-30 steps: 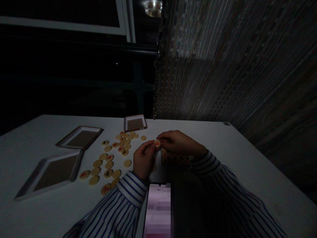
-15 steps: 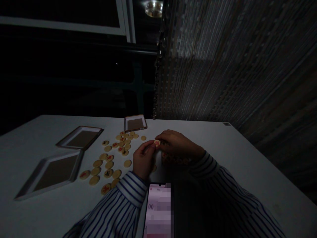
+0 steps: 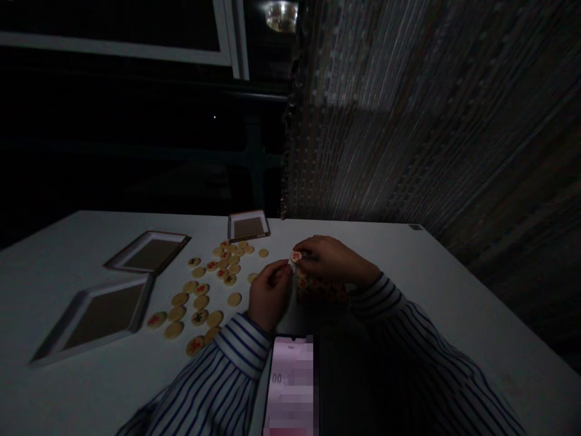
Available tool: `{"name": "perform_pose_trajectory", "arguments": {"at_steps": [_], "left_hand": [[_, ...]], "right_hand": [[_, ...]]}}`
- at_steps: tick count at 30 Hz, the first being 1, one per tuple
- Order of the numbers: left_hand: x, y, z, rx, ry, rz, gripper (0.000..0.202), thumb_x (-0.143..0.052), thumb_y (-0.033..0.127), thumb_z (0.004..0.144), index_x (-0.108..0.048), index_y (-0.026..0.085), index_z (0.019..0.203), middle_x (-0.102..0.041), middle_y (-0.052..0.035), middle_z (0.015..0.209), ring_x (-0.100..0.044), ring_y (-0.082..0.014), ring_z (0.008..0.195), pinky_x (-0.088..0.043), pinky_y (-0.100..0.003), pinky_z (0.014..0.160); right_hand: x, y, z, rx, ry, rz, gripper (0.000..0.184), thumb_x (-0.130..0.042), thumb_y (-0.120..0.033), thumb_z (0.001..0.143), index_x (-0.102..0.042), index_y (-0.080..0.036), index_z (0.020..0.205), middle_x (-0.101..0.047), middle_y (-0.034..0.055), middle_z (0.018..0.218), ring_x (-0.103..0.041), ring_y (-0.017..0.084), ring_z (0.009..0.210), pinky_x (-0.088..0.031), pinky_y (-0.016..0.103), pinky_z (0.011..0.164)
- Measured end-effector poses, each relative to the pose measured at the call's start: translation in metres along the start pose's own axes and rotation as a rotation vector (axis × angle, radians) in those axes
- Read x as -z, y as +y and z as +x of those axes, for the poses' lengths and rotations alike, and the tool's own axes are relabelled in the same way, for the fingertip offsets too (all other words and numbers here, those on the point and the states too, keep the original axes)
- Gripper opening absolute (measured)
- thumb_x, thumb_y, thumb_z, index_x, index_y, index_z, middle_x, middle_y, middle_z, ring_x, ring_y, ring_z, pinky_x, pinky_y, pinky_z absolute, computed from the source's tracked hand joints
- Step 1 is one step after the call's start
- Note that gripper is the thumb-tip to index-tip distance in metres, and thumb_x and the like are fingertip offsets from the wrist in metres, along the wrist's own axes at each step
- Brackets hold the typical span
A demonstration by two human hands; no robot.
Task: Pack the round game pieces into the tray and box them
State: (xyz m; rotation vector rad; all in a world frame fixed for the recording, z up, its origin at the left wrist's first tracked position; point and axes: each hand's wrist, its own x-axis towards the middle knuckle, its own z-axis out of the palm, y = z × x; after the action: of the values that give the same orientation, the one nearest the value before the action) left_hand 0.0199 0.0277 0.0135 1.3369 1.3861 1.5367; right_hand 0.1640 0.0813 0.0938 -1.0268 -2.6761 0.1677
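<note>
My right hand point(image 3: 333, 260) pinches a round xiangqi piece point(image 3: 296, 256) with a red character between thumb and fingers. Just left of it, my left hand point(image 3: 271, 293) is closed, thumb and index tips drawn together close to that piece. Whether those tips hold anything is too dark to make out. Below my right hand, a block of xiangqi pieces point(image 3: 315, 286) lies packed together in shadow, partly covered by the hand. To the left, several loose xiangqi pieces point(image 3: 179, 299) are scattered, some showing red or black characters, others plain side up.
Three shallow trays or lids stand on the white table point(image 3: 436, 303): a near left one point(image 3: 145, 303), a middle left one point(image 3: 118, 266) and a small back one point(image 3: 230, 227). A lit phone point(image 3: 290, 381) is at the front, between my forearms. A bead curtain point(image 3: 385, 121) hangs behind.
The red-marked piece has moved slightly right and up, from between both hands into my right hand's fingers. My left hand has shifted a little right, uncovering a loose piece beside it.
</note>
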Motion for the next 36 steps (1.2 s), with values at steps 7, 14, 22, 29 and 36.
{"name": "perform_pose_trajectory", "arguments": {"at_steps": [7, 14, 22, 29, 36], "left_hand": [[0.002, -0.008, -0.005, -0.319, -0.165, 0.445, 0.022, -0.049, 0.024, 0.078, -0.057, 0.018, 0.098, -0.063, -0.0055, 0.095, -0.058, -0.0165, 0.088, -0.046, -0.031, 0.079], [0.009, 0.003, -0.006, -0.393, -0.399, 0.729, 0.031, -0.049, 0.033, 0.078, -0.053, 0.021, 0.106, -0.063, -0.0050, 0.096, -0.057, -0.0198, 0.089, -0.043, -0.032, 0.077], [0.008, 0.010, -0.009, -0.312, -0.519, 0.857, 0.030, -0.049, 0.037, 0.076, -0.054, 0.023, 0.102, -0.063, -0.0051, 0.093, -0.056, -0.0218, 0.088, -0.038, -0.033, 0.074], [0.008, 0.014, -0.009, -0.293, -0.540, 0.906, 0.027, -0.050, 0.040, 0.075, -0.056, 0.021, 0.094, -0.063, -0.0059, 0.090, -0.056, -0.0228, 0.088, -0.036, -0.033, 0.074], [0.008, 0.012, -0.009, -0.285, -0.535, 0.921, 0.031, -0.052, 0.039, 0.073, -0.055, 0.021, 0.098, -0.063, -0.0063, 0.090, -0.055, -0.0229, 0.090, -0.035, -0.034, 0.077]], "right_hand": [[-0.002, 0.015, -0.004, -0.100, -0.047, -0.084, 0.034, -0.045, -0.036, 0.080, -0.057, -0.017, 0.106, -0.063, 0.0072, 0.098, -0.056, 0.019, 0.089, -0.036, 0.027, 0.074], [-0.011, 0.020, -0.003, -0.175, -0.130, -0.165, 0.033, -0.043, -0.037, 0.081, -0.057, -0.019, 0.105, -0.064, 0.0072, 0.098, -0.056, 0.019, 0.088, -0.035, 0.026, 0.071], [-0.017, 0.020, -0.002, -0.212, -0.187, -0.216, 0.031, -0.042, -0.036, 0.081, -0.058, -0.019, 0.102, -0.062, 0.0082, 0.099, -0.055, 0.021, 0.091, -0.036, 0.028, 0.070], [-0.022, 0.022, -0.001, -0.182, -0.174, -0.197, 0.032, -0.042, -0.034, 0.082, -0.058, -0.017, 0.103, -0.061, 0.0097, 0.100, -0.053, 0.021, 0.094, -0.036, 0.028, 0.074], [-0.024, 0.024, -0.002, -0.171, -0.188, -0.197, 0.031, -0.042, -0.034, 0.082, -0.060, -0.018, 0.101, -0.062, 0.0092, 0.098, -0.054, 0.021, 0.092, -0.037, 0.028, 0.071]]}}
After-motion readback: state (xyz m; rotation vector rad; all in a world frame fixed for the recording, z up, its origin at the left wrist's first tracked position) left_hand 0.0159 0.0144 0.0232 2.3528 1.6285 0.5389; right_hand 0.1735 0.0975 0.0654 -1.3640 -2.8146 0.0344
